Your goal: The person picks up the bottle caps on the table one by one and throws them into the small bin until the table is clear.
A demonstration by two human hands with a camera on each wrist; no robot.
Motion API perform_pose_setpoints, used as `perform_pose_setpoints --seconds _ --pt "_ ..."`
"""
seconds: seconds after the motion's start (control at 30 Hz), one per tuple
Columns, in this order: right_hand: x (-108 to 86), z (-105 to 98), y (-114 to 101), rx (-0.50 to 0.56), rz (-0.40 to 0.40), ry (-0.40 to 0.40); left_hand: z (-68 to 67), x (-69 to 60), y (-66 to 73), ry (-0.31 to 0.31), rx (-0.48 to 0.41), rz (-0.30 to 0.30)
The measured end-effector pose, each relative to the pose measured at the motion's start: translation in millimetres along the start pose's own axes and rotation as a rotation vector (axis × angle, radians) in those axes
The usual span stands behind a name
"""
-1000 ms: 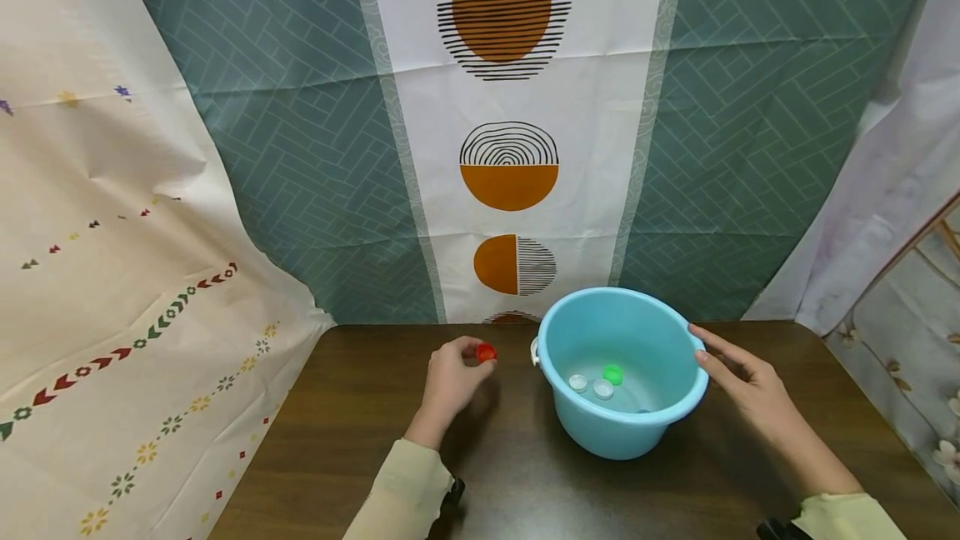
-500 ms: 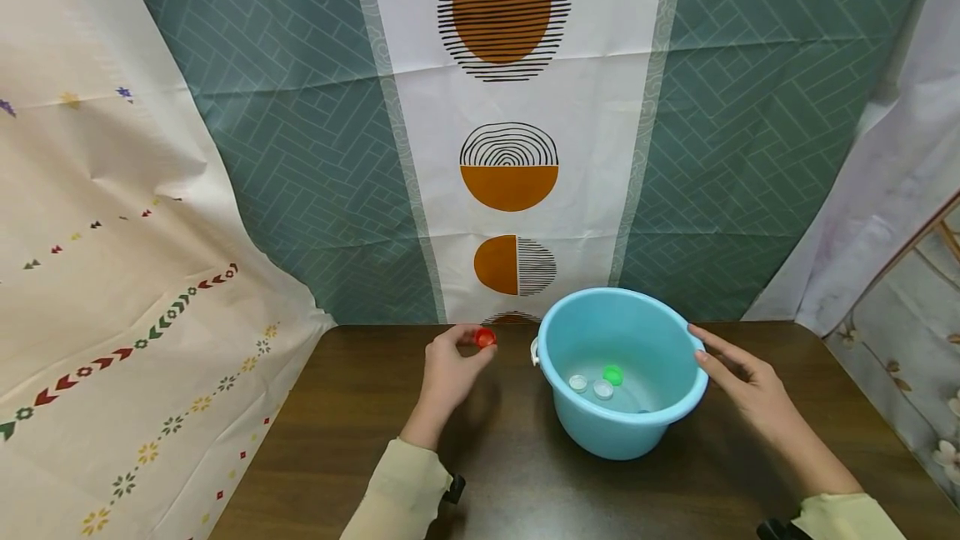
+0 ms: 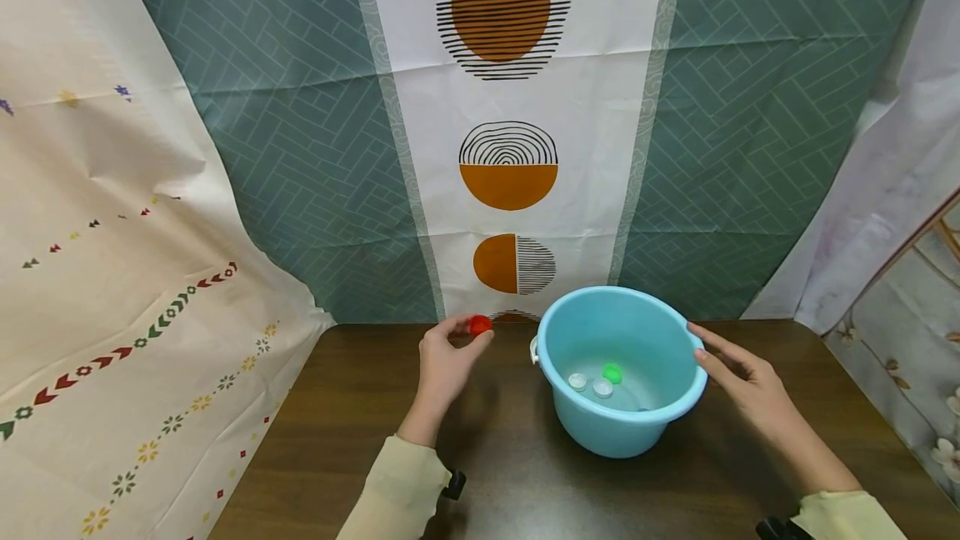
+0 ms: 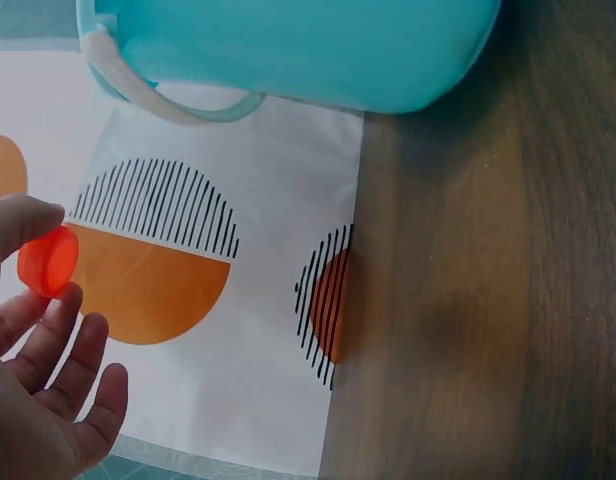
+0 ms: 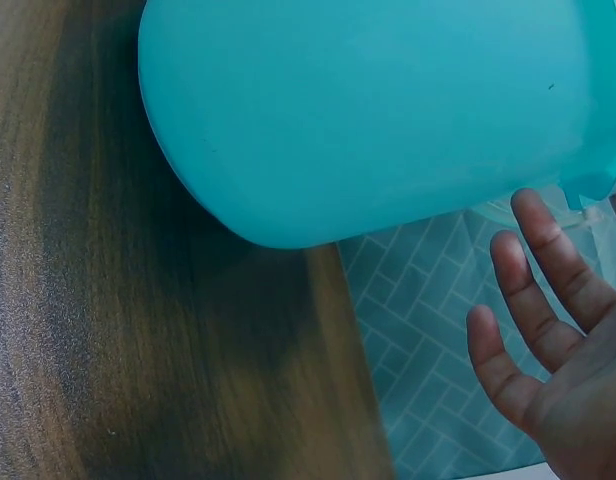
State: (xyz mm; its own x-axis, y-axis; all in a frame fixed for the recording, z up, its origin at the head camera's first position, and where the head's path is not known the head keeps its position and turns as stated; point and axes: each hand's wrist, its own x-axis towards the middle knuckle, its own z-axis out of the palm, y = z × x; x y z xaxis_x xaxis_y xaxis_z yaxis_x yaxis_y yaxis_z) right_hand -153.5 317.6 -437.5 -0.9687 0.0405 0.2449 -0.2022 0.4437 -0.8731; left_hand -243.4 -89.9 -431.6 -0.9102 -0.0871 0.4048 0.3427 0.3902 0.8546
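Observation:
My left hand (image 3: 444, 365) pinches a red bottle cap (image 3: 480, 325) between thumb and fingers, above the table and left of the bucket. The left wrist view shows that cap (image 4: 48, 262) at the fingertips, with the other fingers loosely bent. A light blue bucket (image 3: 611, 432) stands upright on the table. At its right rim, the thumb and index finger of my right hand (image 3: 753, 386) hold the edge; in the right wrist view the remaining fingers (image 5: 533, 300) are spread off the wall. Inside lie a green cap (image 3: 612, 373) and two whitish caps (image 3: 602, 388).
The dark wooden table (image 3: 330, 432) ends at a patterned cloth backdrop (image 3: 300, 190). A white bucket handle (image 4: 138, 90) hangs on the left side. A cream cloth (image 3: 150, 340) drapes along the left. Something blue, mostly hidden, shows behind the bucket's front rim.
My left hand has moved slightly up and to the left, toward the backdrop, with the red cap in its fingers. The right hand and bucket have stayed in place.

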Motion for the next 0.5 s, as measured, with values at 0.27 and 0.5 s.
perform_pose_setpoints --seconds 0.27,0.5 --pt "0.0 1 0 0.008 -0.001 -0.013 -1.1 -0.8 8.4 0.003 -0.051 -0.018" --pt "0.0 0 0 -0.007 0.002 -0.013 -1.9 -1.0 18.1 -0.01 -0.081 -0.017"
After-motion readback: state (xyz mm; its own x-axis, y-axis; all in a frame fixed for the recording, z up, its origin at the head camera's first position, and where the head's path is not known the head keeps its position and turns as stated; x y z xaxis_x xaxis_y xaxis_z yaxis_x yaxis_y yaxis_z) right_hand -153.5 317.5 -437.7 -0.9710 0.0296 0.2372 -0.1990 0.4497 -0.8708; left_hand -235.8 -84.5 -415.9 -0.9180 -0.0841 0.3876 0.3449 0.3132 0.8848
